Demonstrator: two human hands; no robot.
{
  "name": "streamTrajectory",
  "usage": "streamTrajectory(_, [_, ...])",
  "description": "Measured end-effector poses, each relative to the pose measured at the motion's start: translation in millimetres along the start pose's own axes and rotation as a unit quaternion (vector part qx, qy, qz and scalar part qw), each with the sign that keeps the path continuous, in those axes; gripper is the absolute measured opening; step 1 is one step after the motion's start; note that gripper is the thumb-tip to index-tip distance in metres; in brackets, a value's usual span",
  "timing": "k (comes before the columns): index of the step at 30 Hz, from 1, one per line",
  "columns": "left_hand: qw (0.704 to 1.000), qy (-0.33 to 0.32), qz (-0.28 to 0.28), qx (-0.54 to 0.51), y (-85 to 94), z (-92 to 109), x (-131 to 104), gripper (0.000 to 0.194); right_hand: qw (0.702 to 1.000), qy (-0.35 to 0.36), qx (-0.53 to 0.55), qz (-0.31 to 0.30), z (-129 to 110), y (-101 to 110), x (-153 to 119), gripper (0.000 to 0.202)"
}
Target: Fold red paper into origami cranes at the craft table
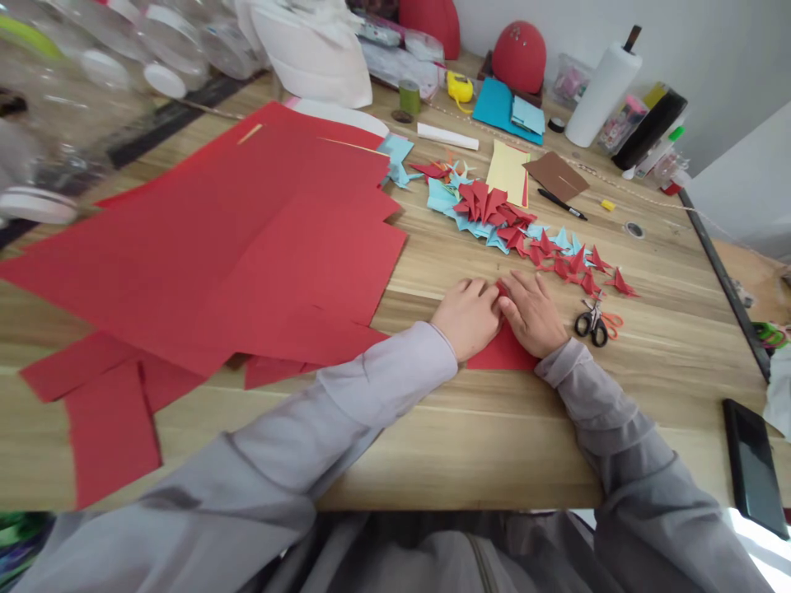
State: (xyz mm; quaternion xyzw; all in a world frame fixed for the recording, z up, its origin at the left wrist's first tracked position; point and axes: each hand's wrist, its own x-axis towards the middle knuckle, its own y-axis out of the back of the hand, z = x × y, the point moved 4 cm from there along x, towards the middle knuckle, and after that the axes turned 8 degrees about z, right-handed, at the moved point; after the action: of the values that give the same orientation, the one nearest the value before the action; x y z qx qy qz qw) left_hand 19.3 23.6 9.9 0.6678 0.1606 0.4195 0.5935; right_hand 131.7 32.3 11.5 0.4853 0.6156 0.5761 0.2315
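Note:
A red sheet of paper [502,352] lies flat on the table under both my hands; it comes to a point at the top, and its upper part is mostly hidden. My left hand [470,317] presses on its left side with bent fingers. From the right, my right hand [535,315] holds it down, thumb and fingertips close to the left hand's fingertips. Just right of that hand rest black-handled scissors [592,324], with an orange-handled pair [613,323] against them. Beyond my hands, folded red paper cranes [578,262] and light blue ones [561,239] stand in a cluster.
Large red paper sheets [247,239] cover the left of the table, with smaller red pieces [111,428] at the front. Behind are a yellow tape measure [459,87], a pen [562,203] and brown paper [556,175]. A phone [755,461] lies at the right edge.

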Motion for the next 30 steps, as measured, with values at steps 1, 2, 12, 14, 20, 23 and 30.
streamTrajectory(1, [1.0, 0.003, -0.001, 0.004, 0.0, 0.4, 0.0, 0.033, 1.0, -0.003, 0.0, -0.001, -0.3, -0.5, -0.5, 0.051])
streamTrajectory(2, [1.0, 0.005, -0.003, 0.007, -0.1, 0.8, -0.2, 0.034, 1.0, -0.006, -0.003, -0.004, -1.1, -0.9, -1.8, 0.051])
streamTrajectory(12, [1.0, 0.001, -0.014, 0.015, 5.3, 0.1, -1.0, 0.038, 1.0, 0.006, -0.019, -0.005, -9.2, 8.3, -28.9, 0.055])
streamTrajectory(14, [1.0, -0.002, -0.011, 0.016, 5.2, -0.4, -0.7, 0.039, 1.0, 0.012, -0.027, -0.009, -10.4, 10.2, -34.1, 0.055])
streamTrajectory(20, [0.999, -0.038, 0.013, 0.008, -1.9, 0.2, 1.6, 0.042, 0.999, 0.013, -0.046, -0.017, -14.2, 10.5, -41.9, 0.059])
streamTrajectory(23, [0.999, -0.04, 0.005, 0.003, -4.6, -0.6, 1.9, 0.045, 0.998, 0.018, -0.051, -0.011, -15.6, 9.0, -41.2, 0.061])
streamTrajectory(30, [1.0, -0.015, 0.003, 0.003, -0.3, -3.0, 1.8, 0.047, 0.998, 0.023, -0.057, 0.001, -16.3, 9.9, -43.5, 0.059])
